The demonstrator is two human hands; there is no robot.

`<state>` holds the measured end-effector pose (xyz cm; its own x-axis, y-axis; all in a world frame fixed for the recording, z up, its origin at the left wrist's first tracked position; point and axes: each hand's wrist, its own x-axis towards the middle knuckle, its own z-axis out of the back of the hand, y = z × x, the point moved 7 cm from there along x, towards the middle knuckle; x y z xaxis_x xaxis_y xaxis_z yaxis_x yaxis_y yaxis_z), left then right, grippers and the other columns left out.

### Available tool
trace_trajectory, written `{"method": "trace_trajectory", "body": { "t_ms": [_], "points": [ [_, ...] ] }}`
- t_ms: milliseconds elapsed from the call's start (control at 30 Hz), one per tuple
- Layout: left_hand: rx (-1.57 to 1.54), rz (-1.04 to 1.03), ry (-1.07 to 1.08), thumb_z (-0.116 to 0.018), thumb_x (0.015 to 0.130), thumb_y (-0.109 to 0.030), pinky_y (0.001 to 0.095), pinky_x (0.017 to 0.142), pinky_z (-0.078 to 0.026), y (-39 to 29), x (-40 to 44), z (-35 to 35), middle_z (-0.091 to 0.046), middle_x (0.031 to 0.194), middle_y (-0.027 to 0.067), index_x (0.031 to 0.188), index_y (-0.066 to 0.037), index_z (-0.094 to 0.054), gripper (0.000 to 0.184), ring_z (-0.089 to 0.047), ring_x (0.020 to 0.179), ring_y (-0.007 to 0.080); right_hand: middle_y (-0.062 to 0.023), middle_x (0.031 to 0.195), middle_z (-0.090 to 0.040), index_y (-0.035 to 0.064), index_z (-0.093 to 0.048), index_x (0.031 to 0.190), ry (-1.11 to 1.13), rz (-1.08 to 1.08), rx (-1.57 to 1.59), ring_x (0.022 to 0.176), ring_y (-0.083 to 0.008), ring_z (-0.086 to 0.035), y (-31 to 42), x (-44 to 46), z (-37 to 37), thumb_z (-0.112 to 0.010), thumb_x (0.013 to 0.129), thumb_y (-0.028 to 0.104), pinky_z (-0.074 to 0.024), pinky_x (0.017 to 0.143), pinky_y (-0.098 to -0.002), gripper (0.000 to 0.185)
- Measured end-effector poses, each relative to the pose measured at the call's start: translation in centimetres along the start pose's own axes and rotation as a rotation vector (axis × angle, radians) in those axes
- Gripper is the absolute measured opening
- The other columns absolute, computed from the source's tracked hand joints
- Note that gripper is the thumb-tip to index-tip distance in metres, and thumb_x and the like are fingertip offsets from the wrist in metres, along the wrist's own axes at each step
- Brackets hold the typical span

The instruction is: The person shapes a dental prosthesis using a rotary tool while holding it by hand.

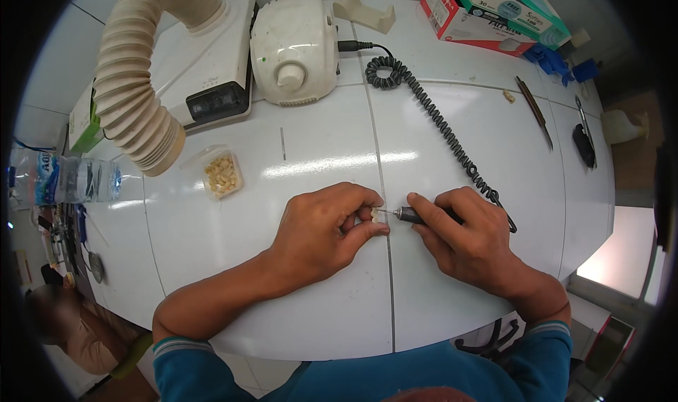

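Observation:
My left hand (328, 225) is closed, pinching a small cream tooth-like piece (375, 216) between thumb and fingers. Part of the piece is hidden by the fingertips. My right hand (466, 236) grips a dark rotary handpiece (408, 215), whose thin metal bit points left and meets or nearly meets the piece; I cannot tell whether they touch. A black coiled cord (445, 123) runs from the handpiece side up to a white control unit (293, 52) with a round knob. Left of my hands stands a small clear box (239, 183) with several yellowish tooth-like pieces in it.
A ribbed beige hose (131, 84) arches over a white machine (205, 70). A thin metal rod (283, 143) lies on the white tiled table (318, 317). Mask boxes (487, 20) and slim tools (534, 112) are at the right. A water bottle (67, 179) and another person (92, 338) are at the left.

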<state>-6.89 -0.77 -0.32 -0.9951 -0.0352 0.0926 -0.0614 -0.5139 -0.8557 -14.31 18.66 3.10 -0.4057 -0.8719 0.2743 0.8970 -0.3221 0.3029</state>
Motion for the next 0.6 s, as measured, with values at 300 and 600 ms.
{"method": "trace_trajectory", "body": {
  "t_ms": [300,600],
  "points": [
    [0.025,-0.012,0.007,-0.097,0.091,-0.013,0.0320,0.062,-0.054,-0.21,0.07,0.02,-0.075,0.089,0.0074,0.115,-0.002,-0.081,0.031,-0.069,0.067,0.0161,-0.0042,0.092,-0.062,0.0086,-0.084,0.134,0.017,-0.013,0.015,0.076,-0.0181,-0.062,0.09,0.17,0.20,-0.095,0.089,0.013,-0.0501,0.059,-0.0337,0.047],
    [0.040,-0.018,0.017,-0.097,0.091,-0.012,0.0321,0.062,-0.054,-0.21,0.07,0.01,-0.074,0.089,0.0066,0.116,-0.003,-0.081,0.031,-0.070,0.067,0.0163,-0.0044,0.092,-0.061,0.0079,-0.083,0.134,0.022,-0.029,0.016,0.076,-0.0186,-0.062,0.06,0.33,0.13,-0.096,0.087,0.013,-0.0484,0.058,-0.0336,0.049]
  ]
}}
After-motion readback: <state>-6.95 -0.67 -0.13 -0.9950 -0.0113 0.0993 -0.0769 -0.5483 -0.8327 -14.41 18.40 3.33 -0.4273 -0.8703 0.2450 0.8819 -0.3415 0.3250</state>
